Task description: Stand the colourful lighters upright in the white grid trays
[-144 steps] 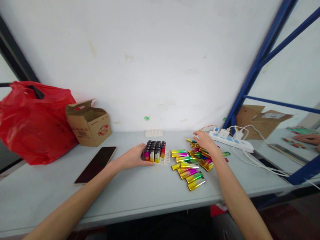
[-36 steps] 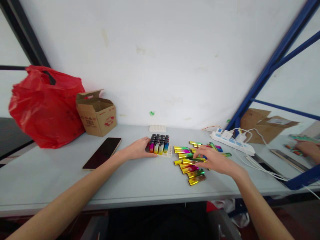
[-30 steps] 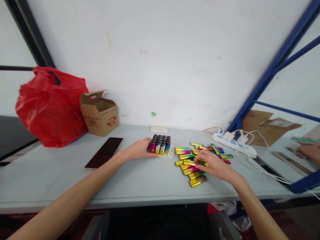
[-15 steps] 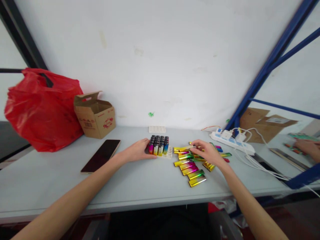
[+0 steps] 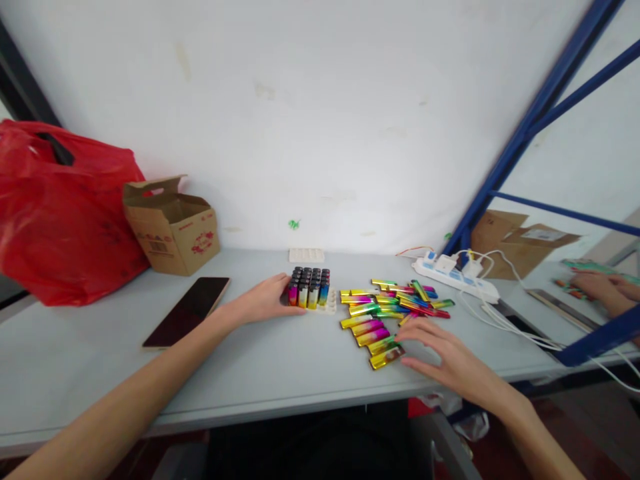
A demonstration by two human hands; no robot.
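Several black-topped lighters [image 5: 309,288] stand upright in rows in a white tray [image 5: 331,303], whose right end shows bare slots. My left hand [image 5: 267,299] holds the left side of this block, thumb along the front and fingers behind. Shiny metallic sleeves [image 5: 373,320] in yellow, pink, green and blue lie in a loose pile to the right. My right hand [image 5: 440,350] is over the pile's front right edge, thumb and fingers apart, fingertips beside the nearest yellow sleeves. Nothing shows between them.
A second white tray [image 5: 307,255] lies by the wall. At left are a dark phone [image 5: 189,312], an open carton [image 5: 173,227] and a red bag [image 5: 75,213]. A power strip [image 5: 457,280] with cables sits right. Another person's hands [image 5: 600,287] show beyond the blue frame [image 5: 520,140].
My right hand has moved from the back of the pile toward its front right edge, and its fingers have spread. My left hand stays at the lighters. The view has shifted slightly.
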